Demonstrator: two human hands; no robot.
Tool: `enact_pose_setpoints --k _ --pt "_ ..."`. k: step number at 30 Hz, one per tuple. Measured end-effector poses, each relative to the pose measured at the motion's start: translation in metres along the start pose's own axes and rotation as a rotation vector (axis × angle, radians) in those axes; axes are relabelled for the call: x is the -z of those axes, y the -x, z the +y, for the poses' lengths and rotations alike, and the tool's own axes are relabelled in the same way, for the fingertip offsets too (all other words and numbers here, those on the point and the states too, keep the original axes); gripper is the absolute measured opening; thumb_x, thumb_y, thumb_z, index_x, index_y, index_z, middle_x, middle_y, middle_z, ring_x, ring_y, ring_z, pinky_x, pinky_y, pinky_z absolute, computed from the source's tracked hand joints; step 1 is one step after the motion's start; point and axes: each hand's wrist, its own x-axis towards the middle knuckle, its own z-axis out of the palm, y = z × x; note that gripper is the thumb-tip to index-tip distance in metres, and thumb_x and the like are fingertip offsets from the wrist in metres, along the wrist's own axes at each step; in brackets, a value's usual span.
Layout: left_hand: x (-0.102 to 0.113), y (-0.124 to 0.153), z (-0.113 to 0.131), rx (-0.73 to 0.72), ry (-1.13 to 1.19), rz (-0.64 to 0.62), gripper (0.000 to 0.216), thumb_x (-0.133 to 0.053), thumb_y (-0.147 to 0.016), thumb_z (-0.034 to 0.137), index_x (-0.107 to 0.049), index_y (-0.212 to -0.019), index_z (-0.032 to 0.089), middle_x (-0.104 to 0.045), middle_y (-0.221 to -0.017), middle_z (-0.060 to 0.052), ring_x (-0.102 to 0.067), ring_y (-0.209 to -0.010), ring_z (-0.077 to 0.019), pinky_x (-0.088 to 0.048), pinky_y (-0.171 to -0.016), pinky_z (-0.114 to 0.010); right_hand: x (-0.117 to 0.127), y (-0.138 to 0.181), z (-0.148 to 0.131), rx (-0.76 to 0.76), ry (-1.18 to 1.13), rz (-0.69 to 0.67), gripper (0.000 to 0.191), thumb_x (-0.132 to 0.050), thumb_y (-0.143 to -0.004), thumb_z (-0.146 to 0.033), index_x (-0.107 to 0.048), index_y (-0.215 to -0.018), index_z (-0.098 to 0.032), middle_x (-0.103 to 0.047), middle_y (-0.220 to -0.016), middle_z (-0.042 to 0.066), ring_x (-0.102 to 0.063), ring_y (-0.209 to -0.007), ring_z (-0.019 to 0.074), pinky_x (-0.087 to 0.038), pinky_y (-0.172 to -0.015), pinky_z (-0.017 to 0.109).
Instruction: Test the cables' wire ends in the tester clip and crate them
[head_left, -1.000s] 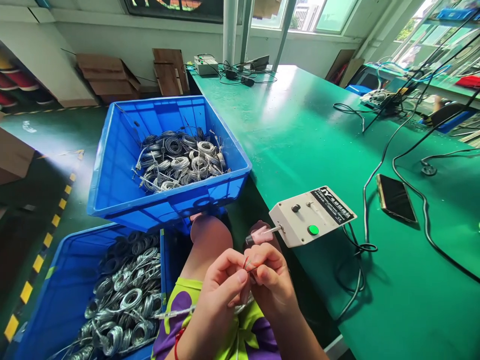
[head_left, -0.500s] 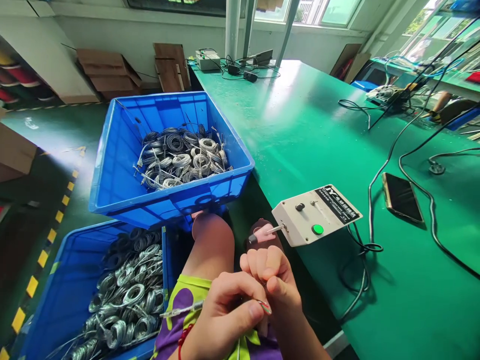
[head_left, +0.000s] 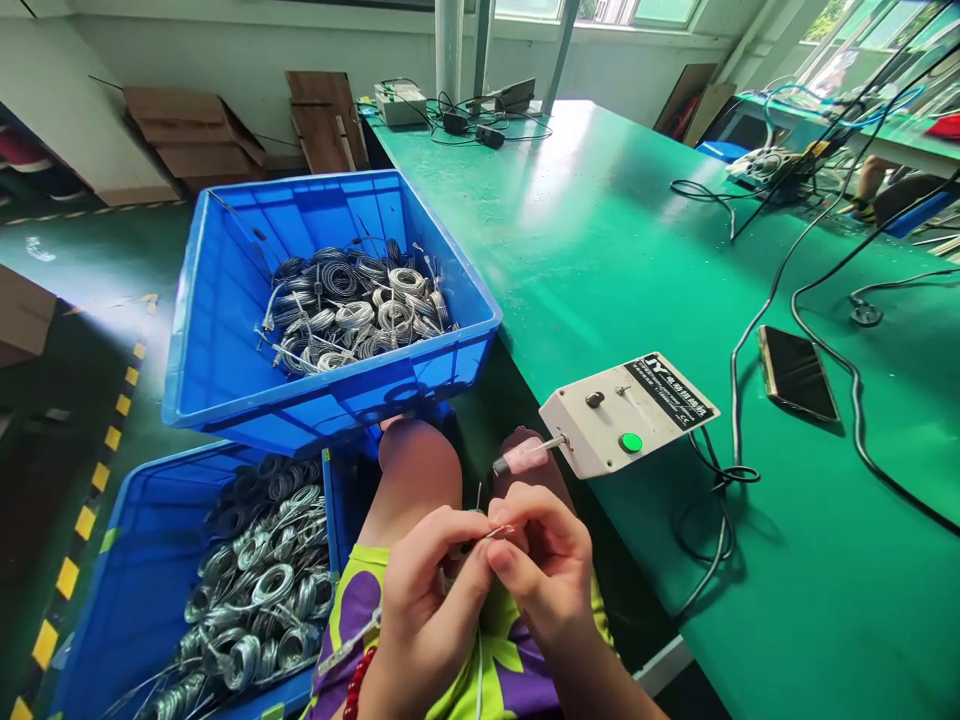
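Over my lap, my left hand (head_left: pixel 435 585) and my right hand (head_left: pixel 546 555) meet with fingertips pinched. Between them is the end of a thin cable (head_left: pixel 498 532), where fine coloured wires, some red, stick out. My left hand is closed on the cable; part of it hangs below, and a pale connector piece (head_left: pixel 349 645) shows beside the left wrist. My right finger and thumb pinch the wire ends. Just beyond the hands, a beige machine (head_left: pixel 630 415) with a green button and a black knob sits at the table edge, its shaft pointing towards my knee.
A blue bin (head_left: pixel 334 405) of coiled cables stands ahead left; a lower blue bin (head_left: pixel 135 500) with more coils is beside my leg. On the green table (head_left: pixel 600 250) lie a phone (head_left: pixel 799 375) and black power cords (head_left: pixel 780 255). A grey box (head_left: pixel 400 103) stands at the far end.
My right hand has opened from a curled fist into a fingertip pinch at the wire ends. Both hands have come level, and the view has shifted slightly.
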Motion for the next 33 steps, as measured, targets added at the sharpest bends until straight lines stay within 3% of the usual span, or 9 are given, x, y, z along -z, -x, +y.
enact_pose_setpoints --k 3,8,15,21,27,30,33 --pt "0.001 0.002 -0.002 0.024 -0.053 -0.018 0.013 -0.079 -0.110 0.032 -0.086 -0.106 0.022 -0.081 -0.086 -0.003 -0.073 -0.072 -0.0163 -0.056 -0.066 -0.022 -0.002 -0.003 -0.002 -0.022 0.014 0.025 0.018 -0.094 -0.095 -0.041 -0.085 -0.092 -0.026 -0.056 -0.069 -0.004 -0.043 -0.058 0.0125 -0.038 -0.056 0.028" --pt "-0.001 0.003 -0.003 0.061 -0.014 -0.001 0.011 -0.077 -0.112 0.032 -0.083 -0.107 0.024 -0.082 -0.085 -0.001 -0.073 -0.069 -0.0137 -0.055 -0.064 -0.018 0.001 -0.003 0.005 -0.032 -0.055 0.046 0.015 -0.095 -0.095 -0.039 -0.089 -0.092 -0.026 -0.069 -0.071 -0.001 -0.055 -0.062 0.0146 -0.046 -0.059 0.028" --pt "-0.010 -0.005 -0.003 0.061 0.127 0.120 0.013 -0.077 -0.112 0.034 -0.079 -0.105 0.024 -0.082 -0.082 0.001 -0.079 -0.072 -0.0127 -0.063 -0.071 -0.016 -0.001 -0.002 0.021 -0.064 -0.105 0.117 0.016 -0.096 -0.095 -0.038 -0.088 -0.091 -0.025 -0.072 -0.070 -0.001 -0.059 -0.061 0.0135 -0.048 -0.060 0.027" --pt "-0.013 -0.019 -0.013 0.079 0.080 0.230 0.009 -0.079 -0.109 0.030 -0.079 -0.103 0.023 -0.077 -0.076 0.002 -0.068 -0.063 -0.0086 -0.055 -0.061 -0.011 0.006 -0.019 0.027 -0.081 -0.131 0.340 0.062 -0.070 -0.107 -0.066 -0.082 -0.067 -0.021 -0.046 -0.049 -0.004 -0.036 -0.047 0.0111 -0.028 -0.050 0.029" --pt "-0.015 -0.027 -0.023 0.062 0.061 0.275 0.003 -0.080 -0.108 0.027 -0.081 -0.106 0.025 -0.076 -0.078 0.003 -0.069 -0.064 -0.0079 -0.055 -0.061 -0.010 0.021 -0.022 0.040 0.014 -0.081 0.328 0.073 -0.069 -0.105 -0.067 -0.063 -0.046 -0.023 -0.040 -0.045 -0.002 -0.042 -0.052 0.0149 -0.035 -0.056 0.032" --pt "-0.015 -0.030 -0.026 0.038 0.047 0.255 0.004 -0.079 -0.107 0.023 -0.082 -0.106 0.026 -0.077 -0.079 0.004 -0.071 -0.065 -0.0081 -0.057 -0.063 -0.010 0.024 -0.022 0.049 -0.021 -0.091 0.379 0.063 -0.075 -0.102 -0.065 -0.074 -0.056 -0.022 -0.054 -0.054 0.000 -0.040 -0.052 0.0128 -0.030 -0.053 0.031" --pt "-0.015 -0.032 -0.030 0.026 0.022 0.235 0.006 -0.080 -0.104 0.019 -0.082 -0.104 0.025 -0.078 -0.080 0.004 -0.071 -0.065 -0.0080 -0.058 -0.064 -0.010 0.025 -0.026 0.055 -0.112 -0.124 0.363 0.045 -0.084 -0.095 -0.066 -0.091 -0.087 -0.022 -0.068 -0.071 0.002 -0.045 -0.055 0.0124 -0.033 -0.053 0.028"
